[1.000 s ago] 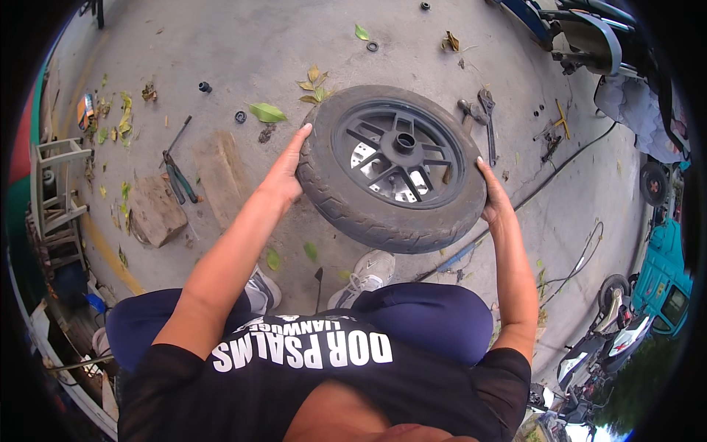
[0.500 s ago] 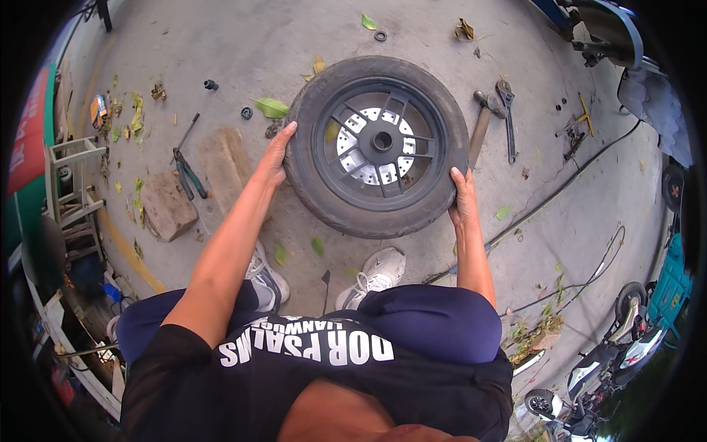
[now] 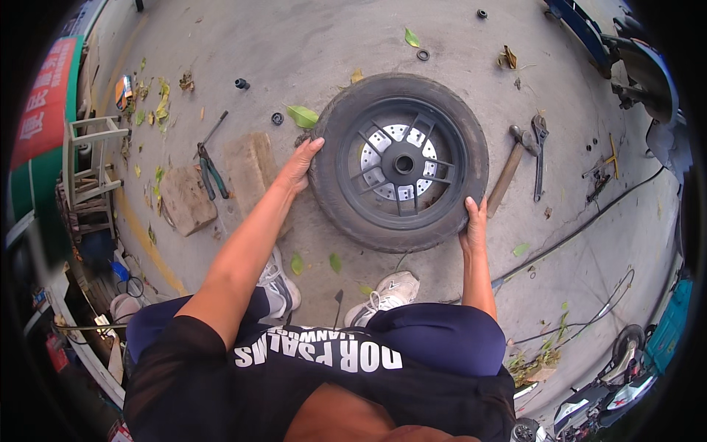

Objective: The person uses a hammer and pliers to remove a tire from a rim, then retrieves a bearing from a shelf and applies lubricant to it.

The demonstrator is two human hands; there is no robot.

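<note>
Wheel [image 3: 403, 163] is lying nearly level between both hands, over the floor [image 3: 582, 74]; contact unclear.
Left hand [image 3: 300, 163] is gripping its left edge, right hand [image 3: 474, 222] its lower right, much of each grip hiding beneath. Versus a second ago, tilt is levelling out: hub [image 3: 403, 156] is facing up, disc [image 3: 373, 161] is showing more fully, hammer [image 3: 508, 175] is lying uncovered alongside.

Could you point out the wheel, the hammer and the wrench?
Wheel [image 3: 403, 163]: head view, on its central hub.
Hammer [image 3: 506, 177]: head view, on its wooden handle.
Wrench [image 3: 539, 163]: head view, on its long handle.
</note>
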